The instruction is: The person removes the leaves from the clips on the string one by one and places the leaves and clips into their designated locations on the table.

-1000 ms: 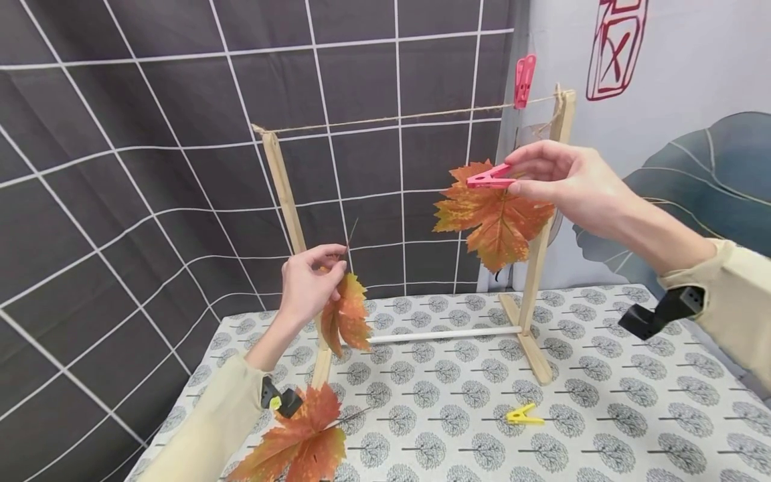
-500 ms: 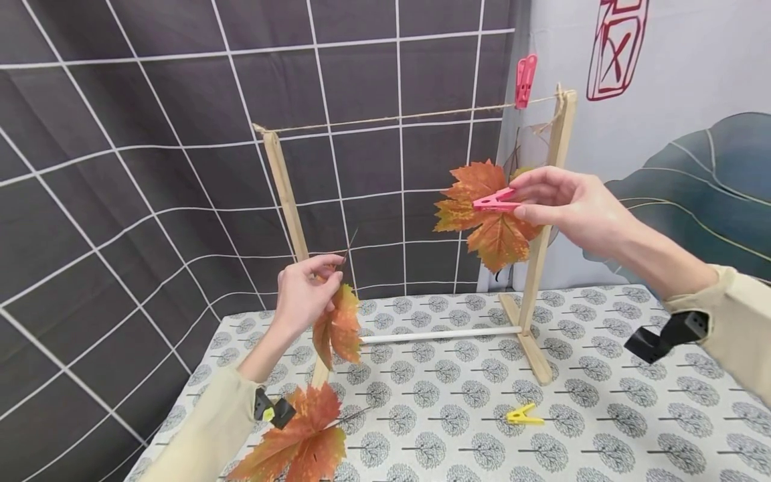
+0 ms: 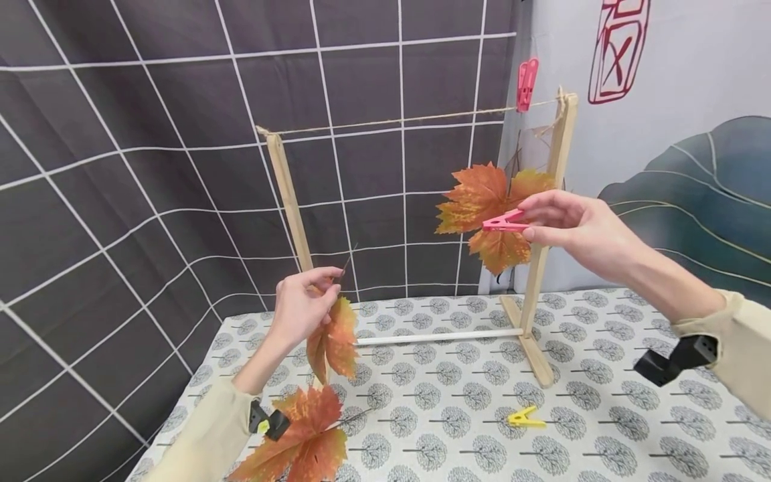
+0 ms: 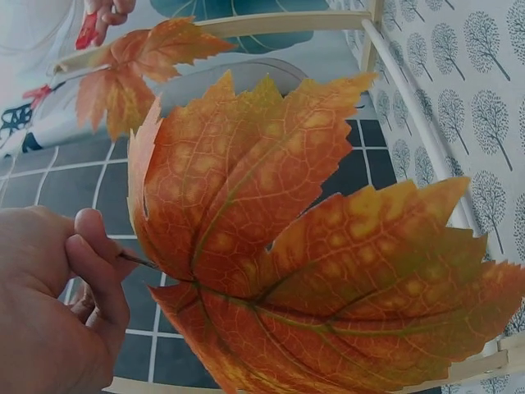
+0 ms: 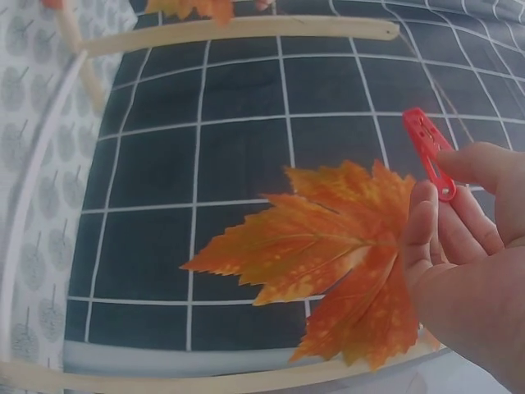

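My left hand (image 3: pixel 306 304) pinches the thin stem of an orange maple leaf (image 4: pixel 279 238), which hangs below the fingers beside the left post. In my right hand (image 3: pixel 581 227) is a pink clothespin (image 3: pixel 504 221), held between thumb and fingers with its tip pointing left. Behind it, a second maple leaf (image 3: pixel 476 194) hangs near the right post, its stem running up to another pink clothespin (image 3: pixel 527 84) clipped on the twine (image 3: pixel 415 119). The right wrist view shows the held clothespin upright beside that hanging leaf.
A wooden frame with a left post (image 3: pixel 289 197), a right post (image 3: pixel 545 221) and a white crossbar (image 3: pixel 440 337) stands on the tree-print tablecloth (image 3: pixel 434 388). A third leaf (image 3: pixel 304 438) lies at the front left, under the left forearm. A yellow clothespin (image 3: pixel 525 416) lies at front right.
My right hand has lowered with the pink clothespin, moving slightly right. The left hand has sunk a little, carrying its leaf down and left. The hanging leaf stays in place.
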Tool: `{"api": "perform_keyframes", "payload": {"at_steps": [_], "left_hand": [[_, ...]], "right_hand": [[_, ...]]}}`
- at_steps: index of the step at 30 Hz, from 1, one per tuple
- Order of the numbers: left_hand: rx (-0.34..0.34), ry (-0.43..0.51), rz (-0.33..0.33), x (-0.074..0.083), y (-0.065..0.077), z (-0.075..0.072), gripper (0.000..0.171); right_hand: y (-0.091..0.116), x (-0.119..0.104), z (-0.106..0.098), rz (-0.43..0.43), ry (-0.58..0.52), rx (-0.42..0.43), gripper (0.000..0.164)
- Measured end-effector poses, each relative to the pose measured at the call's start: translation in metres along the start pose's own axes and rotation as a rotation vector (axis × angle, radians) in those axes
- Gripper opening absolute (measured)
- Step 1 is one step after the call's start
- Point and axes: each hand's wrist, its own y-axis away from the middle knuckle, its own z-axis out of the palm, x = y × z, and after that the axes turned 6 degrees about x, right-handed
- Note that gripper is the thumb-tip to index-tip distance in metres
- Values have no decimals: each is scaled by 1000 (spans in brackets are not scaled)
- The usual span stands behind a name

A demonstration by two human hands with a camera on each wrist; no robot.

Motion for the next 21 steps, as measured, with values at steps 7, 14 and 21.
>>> {"api": "perform_keyframes", "payload": {"at_steps": [7,14,21], "left_hand": [[-8,-14,12,-3,5,-2,26],[-25,-25,14,-7,10,-5,25],[-40,-43,-2,-11,13,-7,26]], "right_hand": [[6,11,0,23,5,0,40],[12,21,-1,40,-2,7,40],[16,29,-1,38,-42,8,38]]}}
